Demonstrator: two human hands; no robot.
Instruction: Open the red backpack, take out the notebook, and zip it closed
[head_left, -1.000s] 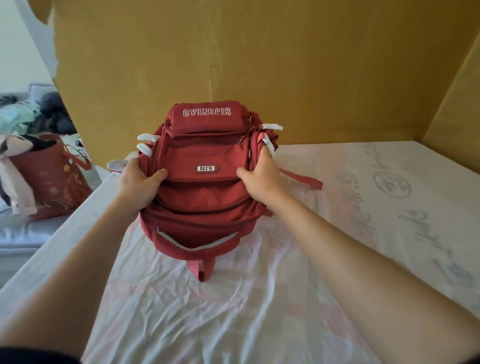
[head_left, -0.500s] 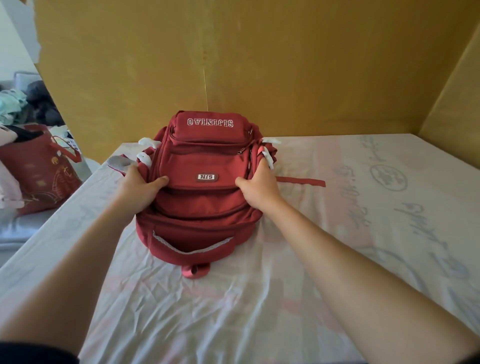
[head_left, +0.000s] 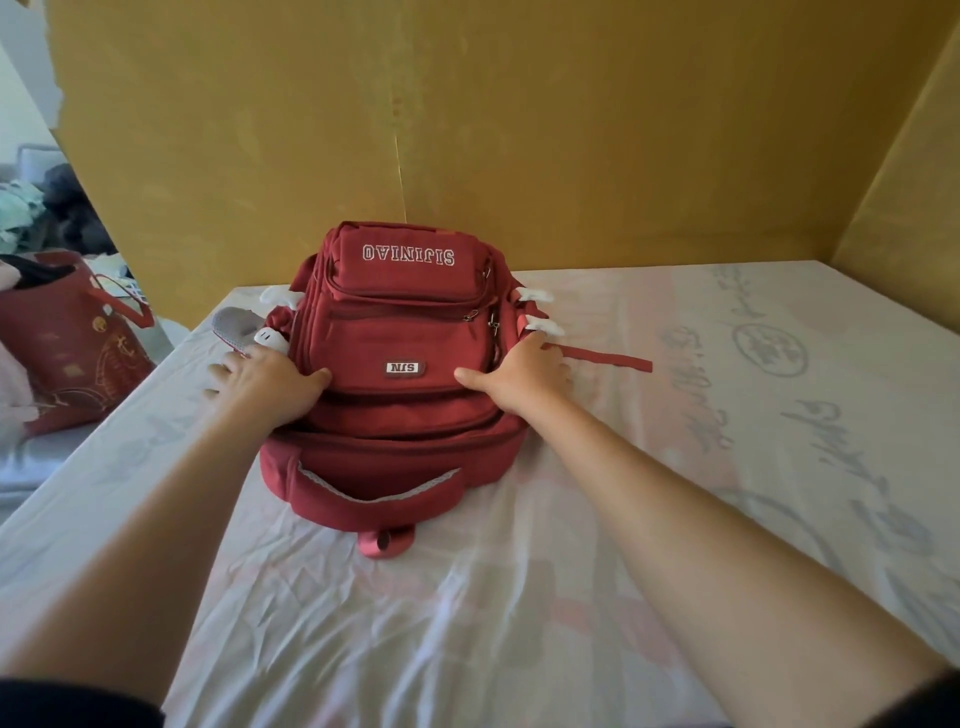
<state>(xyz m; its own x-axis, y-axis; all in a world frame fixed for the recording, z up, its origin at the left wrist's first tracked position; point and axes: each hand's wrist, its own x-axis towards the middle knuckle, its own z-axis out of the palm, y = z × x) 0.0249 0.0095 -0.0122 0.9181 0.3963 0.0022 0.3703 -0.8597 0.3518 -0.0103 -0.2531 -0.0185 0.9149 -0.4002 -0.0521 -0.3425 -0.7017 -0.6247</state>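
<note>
Backpack (head_left: 395, 384): red, lying front-up on the bed (head_left: 519, 597), top end toward the person, base toward the yellow wall (head_left: 467, 130). White lettering across the far pocket, read upside down from the head view; small white patch (head_left: 405, 368) on the middle pocket. All visible zips shut; two metal pullers near the right edge of the front pockets. Carry loop (head_left: 385, 543) sticks out from the near end onto the sheet. White tabs (head_left: 535, 296) project from both sides; one red strap (head_left: 608, 358) trails flat to the right; a grey pad (head_left: 234, 325) shows at the left.

Left hand (head_left: 265, 382): palm down on the left side of the backpack, fingers spread and reaching onto the bed, thumb resting on the front panel; grasping nothing.

Right hand (head_left: 519, 376): palm down against the right side, fingers loosely spread, thumb on the front panel beside the patch; grasping nothing.

Notebook: not visible.

Bed: pale, wrinkled sheet with faint printed marks.

Beyond the bed, left: a red bag (head_left: 67, 343) with gold print, heaped clothes behind it
</note>
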